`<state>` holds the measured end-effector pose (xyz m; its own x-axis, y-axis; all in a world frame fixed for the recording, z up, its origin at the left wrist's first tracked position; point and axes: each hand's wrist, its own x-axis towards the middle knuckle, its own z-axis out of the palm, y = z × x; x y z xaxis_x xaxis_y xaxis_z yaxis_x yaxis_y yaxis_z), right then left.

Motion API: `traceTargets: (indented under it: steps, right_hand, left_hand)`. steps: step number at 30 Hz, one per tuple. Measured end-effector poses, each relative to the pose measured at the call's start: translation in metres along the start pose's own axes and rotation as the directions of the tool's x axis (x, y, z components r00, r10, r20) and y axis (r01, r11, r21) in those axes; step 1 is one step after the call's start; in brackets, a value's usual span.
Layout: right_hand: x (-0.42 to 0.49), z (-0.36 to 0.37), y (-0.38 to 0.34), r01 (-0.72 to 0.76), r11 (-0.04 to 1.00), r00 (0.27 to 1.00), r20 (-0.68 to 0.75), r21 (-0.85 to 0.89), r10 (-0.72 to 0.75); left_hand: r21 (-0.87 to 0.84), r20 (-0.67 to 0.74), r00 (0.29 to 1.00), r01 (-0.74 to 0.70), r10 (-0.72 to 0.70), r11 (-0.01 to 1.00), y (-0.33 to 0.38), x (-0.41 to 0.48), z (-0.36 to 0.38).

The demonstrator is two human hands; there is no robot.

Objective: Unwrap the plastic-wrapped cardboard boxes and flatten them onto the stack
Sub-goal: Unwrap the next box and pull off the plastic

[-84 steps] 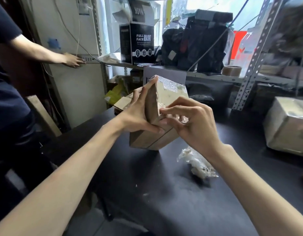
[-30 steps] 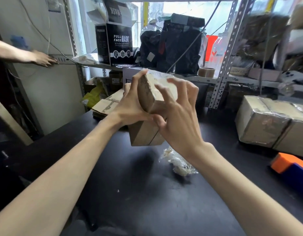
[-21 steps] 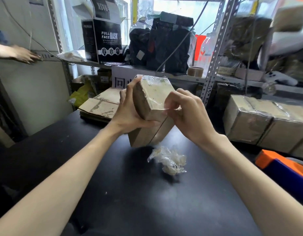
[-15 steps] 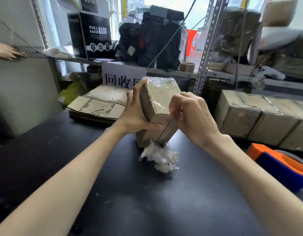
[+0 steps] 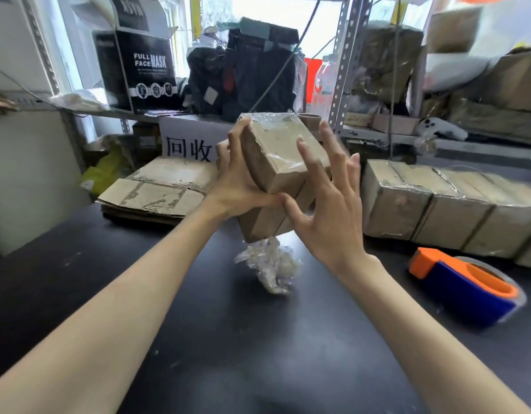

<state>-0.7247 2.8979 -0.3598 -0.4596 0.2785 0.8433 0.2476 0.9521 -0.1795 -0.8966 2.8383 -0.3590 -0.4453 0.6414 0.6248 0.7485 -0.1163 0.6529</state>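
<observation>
"FULL FACE MASK" box [image 5: 144,70], "回收" sign [image 5: 189,138]

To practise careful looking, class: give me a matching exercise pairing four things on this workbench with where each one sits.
Things:
1 wrapped box
2 crumpled plastic
3 tape dispenser
4 flat cardboard

Places:
A right side of the table
B back left of the table
C in the left hand
D on the table, below the raised box

Pairs: 1-C, 2-D, 3-A, 4-B
</observation>
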Motion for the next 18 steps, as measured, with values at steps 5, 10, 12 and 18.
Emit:
traceTargets:
  steps: [5, 10, 12, 18]
  right_hand:
    - [0.019, -0.006, 0.013, -0.065, 0.995, 0.994, 0.097, 0.081, 0.057]
    - [0.015, -0.015, 0.022, 0.035, 0.997, 0.999, 0.030, 0.074, -0.037]
    - [0.015, -0.019, 0.023, 0.023, 0.992, 0.994, 0.107, 0.120, -0.035]
    - [0.006, -0.023, 0.029, 0.145, 0.988, 0.977, 0.166, -0.054, -0.134]
  left_hand:
    - [0.036, -0.074, 0.997, 0.012, -0.009, 0.999, 0.004, -0.003, -0.001]
    - [0.020, -0.018, 0.999, 0.029, -0.029, 0.999, 0.005, -0.011, 0.010]
    - [0.029, -0.007, 0.999, 0.033, -0.033, 0.999, 0.003, -0.015, 0.014]
    - [0.065, 0.041, 0.992, 0.116, -0.119, 0.991, -0.009, -0.029, 0.010]
